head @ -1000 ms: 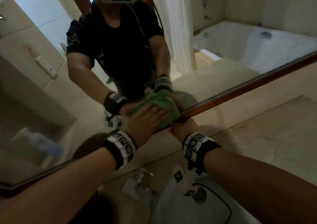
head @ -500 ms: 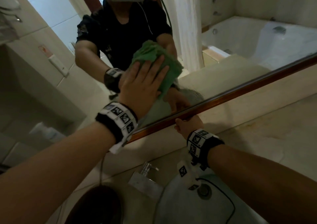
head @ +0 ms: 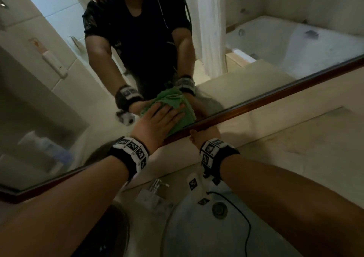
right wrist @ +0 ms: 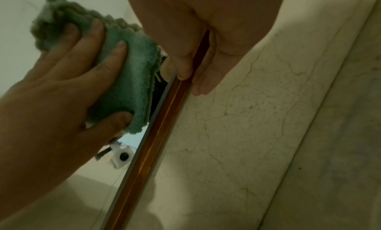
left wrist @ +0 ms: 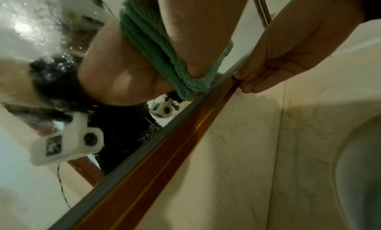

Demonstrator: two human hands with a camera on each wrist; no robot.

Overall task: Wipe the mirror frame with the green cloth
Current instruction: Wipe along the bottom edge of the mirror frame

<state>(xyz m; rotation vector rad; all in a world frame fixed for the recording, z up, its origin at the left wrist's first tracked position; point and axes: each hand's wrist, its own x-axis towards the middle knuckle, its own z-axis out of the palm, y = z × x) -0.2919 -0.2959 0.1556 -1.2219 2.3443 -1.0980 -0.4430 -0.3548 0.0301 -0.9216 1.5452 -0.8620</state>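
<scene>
The green cloth (head: 185, 121) lies flat on the mirror glass, its lower edge touching the brown wooden mirror frame (head: 275, 97). My left hand (head: 167, 117) presses on the cloth with spread, straight fingers. The right wrist view shows that hand (right wrist: 51, 95) on the cloth (right wrist: 132, 67), thumb at its lower edge, beside the frame (right wrist: 148, 152). My right hand (head: 202, 136) grips the frame just right of the cloth, thumb on its face and fingers (right wrist: 202, 86) curled behind it. The left wrist view shows the cloth (left wrist: 198, 80), the frame (left wrist: 164, 160) and the right hand (left wrist: 288, 54).
Below the frame a marble backsplash meets the counter (head: 295, 148). A white sink basin (head: 197, 227) with a drain (head: 218, 209) and a chrome tap (head: 155, 186) lies under my arms. A black cable (head: 246, 227) hangs over the basin. The glass reflects a person and a bathtub.
Half a second ago my left hand held the cloth high on the glass; it has slid back down to the frame's edge. My right hand has stayed on the frame.
</scene>
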